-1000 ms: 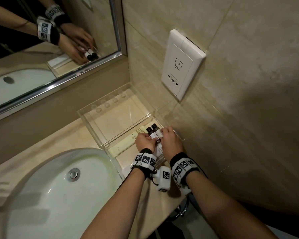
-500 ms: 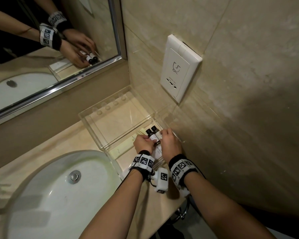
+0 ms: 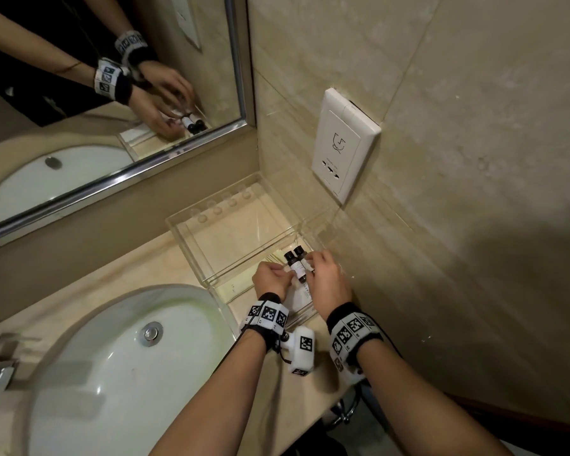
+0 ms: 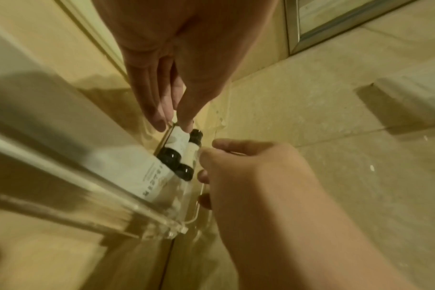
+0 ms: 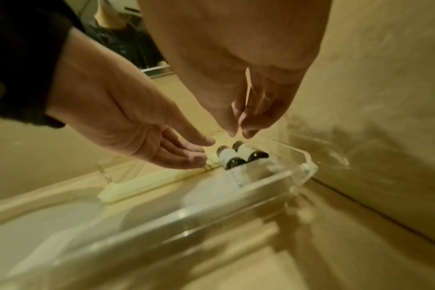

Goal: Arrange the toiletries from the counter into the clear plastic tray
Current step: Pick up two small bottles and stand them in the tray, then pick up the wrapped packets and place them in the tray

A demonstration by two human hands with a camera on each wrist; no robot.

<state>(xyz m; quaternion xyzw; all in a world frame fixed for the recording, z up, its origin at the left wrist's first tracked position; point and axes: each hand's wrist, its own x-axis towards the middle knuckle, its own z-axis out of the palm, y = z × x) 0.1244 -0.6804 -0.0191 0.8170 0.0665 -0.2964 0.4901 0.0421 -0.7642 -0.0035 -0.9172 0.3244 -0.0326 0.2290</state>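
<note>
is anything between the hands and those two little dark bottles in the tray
Nothing visible is in the way. The two small bottles lie side by side inside the clear tray, partly on a white packet. The left hand and right hand are right at them from either side, with the open top of the tray giving free access.

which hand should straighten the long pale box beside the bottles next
Left, probably. The left hand is open with fingertips right beside the box, on the bottles' sink side. The right hand is above the bottles by the wall and would have to cross them.
</note>
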